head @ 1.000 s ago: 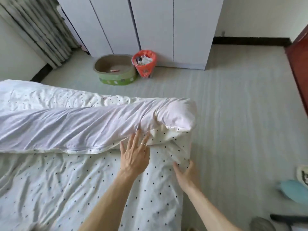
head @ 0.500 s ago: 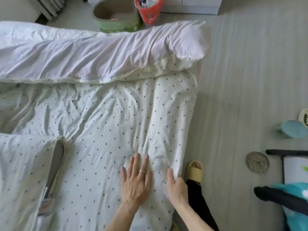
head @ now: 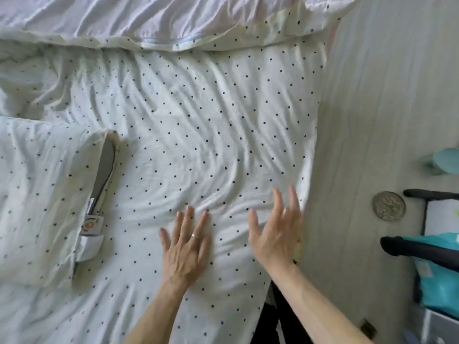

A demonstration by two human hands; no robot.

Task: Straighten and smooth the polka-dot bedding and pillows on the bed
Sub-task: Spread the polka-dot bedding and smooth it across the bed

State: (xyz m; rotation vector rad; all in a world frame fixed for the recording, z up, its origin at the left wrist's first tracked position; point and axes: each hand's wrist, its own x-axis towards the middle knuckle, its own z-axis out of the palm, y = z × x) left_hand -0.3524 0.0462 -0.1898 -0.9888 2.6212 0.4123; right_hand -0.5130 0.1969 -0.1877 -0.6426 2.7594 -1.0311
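The white polka-dot sheet covers the bed and is creased across its middle. My left hand lies flat on it, palm down, fingers spread, a ring on one finger. My right hand is open beside it near the bed's right edge, fingers apart and slightly blurred. A polka-dot pillow lies at the left, its open end showing a grey inner and a label. The folded duvet, plain white side up, lies rumpled along the top of the frame.
Pale striped floor runs along the bed's right side. On it sit a round metal lid, a teal object, and a black frame with teal fabric. My dark trouser leg stands against the bed edge.
The view dropped from the duvet end toward the pillow area. Both hands slid back along the sheet toward me and then spread apart, the right hand lifting near the edge.
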